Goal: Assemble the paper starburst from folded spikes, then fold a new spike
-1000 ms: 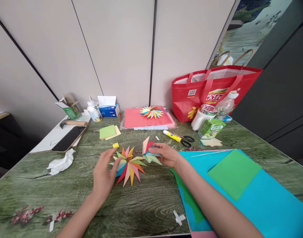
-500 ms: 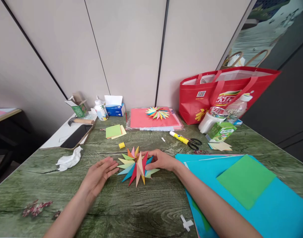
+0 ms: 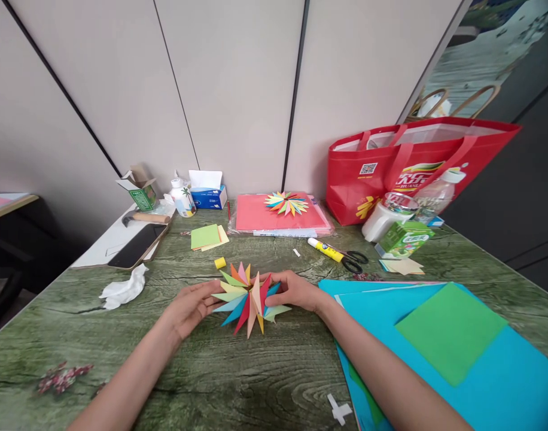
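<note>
A many-pointed folded paper star [image 3: 251,302] in red, blue, yellow, green and pink stands over the table in front of me, its face tilted towards me. My right hand [image 3: 296,291] pinches its right side, thumb in front on a red point and fingers behind. On the left, my left hand [image 3: 195,305] curves its fingers against the edge, with some pale tips overlapping them. A yellow cap [image 3: 220,263] lies just behind the star. Farther back, a second paper star [image 3: 286,204] rests on a red paper pack [image 3: 256,214].
Blue sheets [image 3: 386,323] with a green square [image 3: 451,332] lie under my right forearm. Behind are a glue stick [image 3: 325,249], scissors [image 3: 355,260], a juice carton [image 3: 404,239] and a red bag [image 3: 390,173]. Left are a crumpled tissue [image 3: 124,289], a phone [image 3: 137,245] and a hammer [image 3: 148,218].
My left hand has moved right and up to the star's left edge, its fingers now curved against the points. The right hand keeps its pinch; the star has shifted slightly.
</note>
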{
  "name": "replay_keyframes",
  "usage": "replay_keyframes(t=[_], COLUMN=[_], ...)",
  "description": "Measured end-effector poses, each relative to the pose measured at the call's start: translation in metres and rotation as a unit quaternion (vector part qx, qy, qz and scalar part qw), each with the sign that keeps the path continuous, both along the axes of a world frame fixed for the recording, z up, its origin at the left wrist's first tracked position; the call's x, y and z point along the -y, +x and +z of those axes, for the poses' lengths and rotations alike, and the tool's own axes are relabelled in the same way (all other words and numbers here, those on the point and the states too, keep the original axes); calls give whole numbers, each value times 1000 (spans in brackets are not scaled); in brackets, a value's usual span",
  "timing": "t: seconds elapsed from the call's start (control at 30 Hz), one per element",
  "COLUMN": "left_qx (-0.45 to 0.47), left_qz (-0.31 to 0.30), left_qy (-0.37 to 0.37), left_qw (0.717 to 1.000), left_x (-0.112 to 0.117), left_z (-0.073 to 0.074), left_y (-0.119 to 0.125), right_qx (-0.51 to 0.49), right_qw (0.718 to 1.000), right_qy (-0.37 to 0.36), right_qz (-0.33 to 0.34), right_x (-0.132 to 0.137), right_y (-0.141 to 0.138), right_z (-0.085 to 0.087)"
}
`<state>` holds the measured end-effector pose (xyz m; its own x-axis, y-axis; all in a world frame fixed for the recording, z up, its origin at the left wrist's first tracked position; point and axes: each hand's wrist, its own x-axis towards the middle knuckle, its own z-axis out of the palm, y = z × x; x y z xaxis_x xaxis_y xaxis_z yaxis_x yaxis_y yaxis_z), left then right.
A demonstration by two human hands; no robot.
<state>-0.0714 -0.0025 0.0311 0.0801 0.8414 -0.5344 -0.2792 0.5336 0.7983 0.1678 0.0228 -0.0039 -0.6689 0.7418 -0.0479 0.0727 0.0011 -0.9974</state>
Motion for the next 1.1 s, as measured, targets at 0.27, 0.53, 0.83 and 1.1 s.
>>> replay_keyframes(t=[0.27, 0.53, 0.83, 1.1], left_qx=[3, -44, -46, -28], left_qz=[-93, -67, -89, -102], left_qy=[-15, 1, 18, 30], left_qw=[996, 997, 995, 994], left_x=[-14, -5, -6, -7], left_z=[0, -4, -14, -13], left_y=[2, 23, 21, 16], right_qx=[-1, -26, -65, -98], right_qw=[1000, 1000, 984, 961], right_qy=[16, 9, -86, -126], right_qz=[18, 8, -141, -226], right_x=[1, 3, -8, -35], right_y=[1, 0, 4, -7], right_z=[0, 3, 9, 13])
